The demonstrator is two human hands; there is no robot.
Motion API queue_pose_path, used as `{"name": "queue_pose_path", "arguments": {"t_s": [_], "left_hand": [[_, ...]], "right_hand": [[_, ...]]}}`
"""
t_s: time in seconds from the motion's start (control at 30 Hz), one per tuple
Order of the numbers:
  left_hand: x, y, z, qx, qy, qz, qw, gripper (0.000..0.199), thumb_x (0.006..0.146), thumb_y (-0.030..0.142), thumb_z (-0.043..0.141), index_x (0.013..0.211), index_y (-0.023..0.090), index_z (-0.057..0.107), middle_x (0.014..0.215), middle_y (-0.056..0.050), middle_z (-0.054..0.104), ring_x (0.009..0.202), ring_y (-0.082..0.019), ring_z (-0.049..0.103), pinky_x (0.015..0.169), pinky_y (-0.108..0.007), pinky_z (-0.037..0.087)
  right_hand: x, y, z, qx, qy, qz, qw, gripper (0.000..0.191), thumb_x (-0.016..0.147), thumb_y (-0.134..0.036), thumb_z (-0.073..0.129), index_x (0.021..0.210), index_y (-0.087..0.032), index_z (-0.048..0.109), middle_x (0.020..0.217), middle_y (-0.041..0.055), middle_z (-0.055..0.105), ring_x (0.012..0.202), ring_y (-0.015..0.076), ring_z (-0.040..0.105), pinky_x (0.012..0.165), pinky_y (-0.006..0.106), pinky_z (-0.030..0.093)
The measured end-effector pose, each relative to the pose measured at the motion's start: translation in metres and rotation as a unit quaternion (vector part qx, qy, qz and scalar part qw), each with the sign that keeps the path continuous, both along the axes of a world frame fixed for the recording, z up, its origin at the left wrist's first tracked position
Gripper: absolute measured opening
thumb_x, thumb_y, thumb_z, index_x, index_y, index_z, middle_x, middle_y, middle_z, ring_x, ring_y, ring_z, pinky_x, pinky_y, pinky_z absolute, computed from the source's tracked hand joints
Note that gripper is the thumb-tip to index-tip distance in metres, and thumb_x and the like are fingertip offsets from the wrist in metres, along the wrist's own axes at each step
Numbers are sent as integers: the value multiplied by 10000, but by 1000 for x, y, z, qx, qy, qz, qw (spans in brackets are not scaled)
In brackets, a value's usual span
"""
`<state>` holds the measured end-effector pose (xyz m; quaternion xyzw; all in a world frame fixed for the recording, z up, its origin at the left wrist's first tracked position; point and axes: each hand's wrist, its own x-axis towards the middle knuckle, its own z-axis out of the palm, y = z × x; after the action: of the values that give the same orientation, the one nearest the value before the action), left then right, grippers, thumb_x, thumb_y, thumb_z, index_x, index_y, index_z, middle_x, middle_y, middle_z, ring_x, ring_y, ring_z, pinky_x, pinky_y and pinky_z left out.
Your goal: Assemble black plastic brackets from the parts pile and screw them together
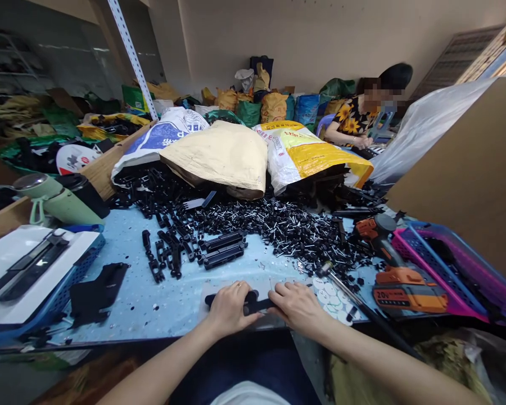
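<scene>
At the table's front edge, my left hand (231, 306) is closed around one end of a long black plastic part (259, 305). My right hand (297, 304) grips the other end of that part, its fingers curled over the top. Much of the part is hidden beneath both hands. Under it lies a pale translucent sheet on the blue table (152, 315). Just beyond my hands are two assembled black bars (223, 249) side by side. Several smaller black links (172, 247) lie to their left. A hammer (349, 289) rests right of my right hand, beside round white discs (326, 295).
A heap of black pieces with metal pins (278, 225) spreads before three sacks (219, 152). An orange cordless drill (405, 287) and a pink basket (417, 275) stand right. At left are a blue basket (84, 264), a green tumbler (63, 202) and a flat black plate (96, 292). A co-worker (362, 118) sits beyond.
</scene>
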<state>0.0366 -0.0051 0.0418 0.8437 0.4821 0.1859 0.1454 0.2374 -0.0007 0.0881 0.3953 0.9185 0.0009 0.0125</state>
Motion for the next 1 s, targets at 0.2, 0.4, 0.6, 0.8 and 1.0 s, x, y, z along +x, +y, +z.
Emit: {"name": "queue_pose_path", "arguments": {"t_s": [0.2, 0.4, 0.6, 0.8, 1.0], "left_hand": [[-1, -3, 2, 17, -21, 3, 1000, 422, 661, 583, 538, 809, 192, 480, 732, -29, 557, 695, -190, 545, 582, -288, 377], [-1, 2, 10, -51, -8, -22, 998, 542, 605, 650, 554, 898, 196, 507, 824, -38, 568, 768, -214, 543, 654, -310, 401], [46, 86, 20, -33, 26, 56, 998, 241, 858, 216, 363, 1061, 170, 487, 1049, -86, 528, 1005, -206, 478, 852, -327, 369], [90, 145, 1, -49, 5, 80, 996, 198, 779, 28, 392, 829, 115, 562, 853, -120, 581, 889, -217, 541, 769, -322, 415], [61, 123, 9, -21, -64, 113, 991, 86, 800, 137, 462, 842, 126, 536, 882, -99, 577, 892, -210, 544, 801, -331, 409]], "right_hand": [[2, 7, 12, -24, -11, 45, 999, 220, 851, -405, 451, 837, -196, 519, 802, 32, 552, 713, 165, 505, 594, 271, 293], [13, 15, -2, -56, 11, 48, 997, 289, 854, -441, 424, 849, -181, 551, 807, 39, 566, 722, 160, 520, 597, 264, 311], [31, 11, -30, -85, 82, 9, 993, 332, 846, -477, 418, 877, -188, 577, 835, 39, 579, 819, 174, 513, 684, 277, 338], [34, 23, -35, -66, 141, -50, 986, 287, 889, -393, 376, 995, -198, 557, 921, 43, 588, 874, 173, 500, 766, 287, 367], [12, 94, -40, 25, 91, -118, 989, 232, 867, -139, 398, 1036, -163, 555, 1003, 88, 576, 938, 202, 487, 775, 309, 390]]}}
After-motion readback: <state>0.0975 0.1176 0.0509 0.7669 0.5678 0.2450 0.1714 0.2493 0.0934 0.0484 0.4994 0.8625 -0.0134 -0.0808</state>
